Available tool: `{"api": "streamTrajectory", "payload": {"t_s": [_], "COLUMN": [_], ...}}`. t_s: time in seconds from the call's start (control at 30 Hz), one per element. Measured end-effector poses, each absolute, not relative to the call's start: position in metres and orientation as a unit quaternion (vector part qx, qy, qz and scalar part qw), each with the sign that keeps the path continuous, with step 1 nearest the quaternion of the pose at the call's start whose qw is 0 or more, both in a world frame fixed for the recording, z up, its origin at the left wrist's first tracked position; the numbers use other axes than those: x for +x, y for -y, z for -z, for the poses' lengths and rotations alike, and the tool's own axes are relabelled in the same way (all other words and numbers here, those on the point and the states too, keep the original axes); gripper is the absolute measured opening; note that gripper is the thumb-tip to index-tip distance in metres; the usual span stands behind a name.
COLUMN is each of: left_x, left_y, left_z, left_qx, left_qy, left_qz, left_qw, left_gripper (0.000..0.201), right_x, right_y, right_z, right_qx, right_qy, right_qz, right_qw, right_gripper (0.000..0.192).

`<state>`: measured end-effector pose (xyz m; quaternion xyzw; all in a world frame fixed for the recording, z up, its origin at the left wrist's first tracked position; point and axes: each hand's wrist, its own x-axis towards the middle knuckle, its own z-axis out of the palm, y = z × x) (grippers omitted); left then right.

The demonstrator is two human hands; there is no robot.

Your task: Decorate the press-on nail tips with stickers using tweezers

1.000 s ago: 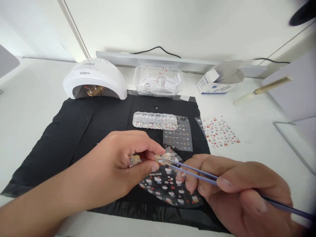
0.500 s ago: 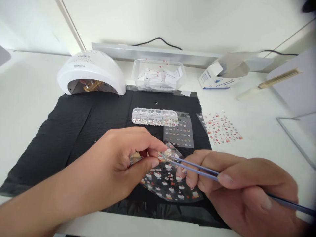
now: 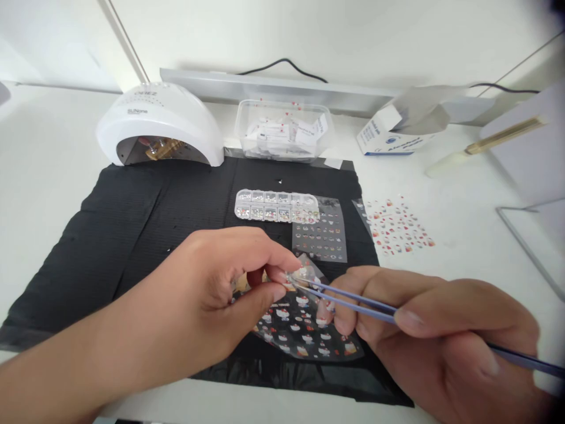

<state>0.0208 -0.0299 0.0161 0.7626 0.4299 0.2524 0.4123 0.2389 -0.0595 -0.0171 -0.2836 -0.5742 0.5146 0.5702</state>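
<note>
My left hand (image 3: 225, 294) is closed, thumb and index finger pinched together at the upper edge of a clear sticker sheet (image 3: 304, 330) with small white-and-red cat stickers. What the fingers grip is mostly hidden; a bit of tan, wood-like material (image 3: 241, 284) shows behind them. In my right hand (image 3: 445, 330) is a pair of blue tweezers (image 3: 357, 300), pointing left. Their metal tips meet the spot right beside my left fingertips. My right fingers also lie against the sheet's right side. Beyond the hands lies a clear divided case (image 3: 276, 207) of tiny gems.
A black mat (image 3: 132, 235) covers the table's middle. Behind it stand a white nail lamp (image 3: 163, 123) with a wooden piece (image 3: 165, 148) inside, a clear tub (image 3: 282, 132) of packets and an open carton (image 3: 392, 138). Two sticker sheets (image 3: 320, 235) (image 3: 399, 227) and a brush (image 3: 485, 147) lie right.
The tweezers and my right hand have shifted very slightly right. My left hand keeps its pinch, and the view has tilted a little.
</note>
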Motion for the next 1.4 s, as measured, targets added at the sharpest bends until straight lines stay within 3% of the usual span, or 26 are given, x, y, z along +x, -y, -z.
{"api": "streamTrajectory", "payload": {"t_s": [0.33,0.47,0.6,0.83,1.03,1.4], "left_x": [0.019,0.019,0.019,0.017,0.018,0.021], "left_y": [0.031,0.032,0.032,0.033,0.033,0.035], "left_z": [-0.018,-0.018,-0.018,-0.016,-0.017,-0.021], "left_qx": [0.773,0.78,0.784,0.786,0.787,0.731], "left_qy": [-0.42,-0.413,-0.408,-0.402,-0.407,-0.436], "left_qz": [-0.24,-0.236,-0.232,-0.232,-0.228,-0.236], "left_qw": [0.411,0.407,0.405,0.409,0.403,0.47], "left_gripper": [0.016,0.016,0.017,0.016,0.018,0.018], "right_x": [0.238,0.241,0.24,0.24,0.247,0.251], "right_y": [0.061,0.059,0.061,0.061,0.057,0.06], "right_z": [0.026,0.021,0.02,0.025,0.019,0.02], "right_qx": [-0.252,-0.259,-0.268,-0.248,-0.251,-0.274], "right_qy": [0.548,0.579,0.556,0.551,0.577,0.541], "right_qz": [-0.529,-0.545,-0.516,-0.527,-0.563,-0.584], "right_qw": [0.597,0.549,0.593,0.597,0.535,0.54], "right_gripper": [0.023,0.021,0.02,0.024,0.021,0.017]}}
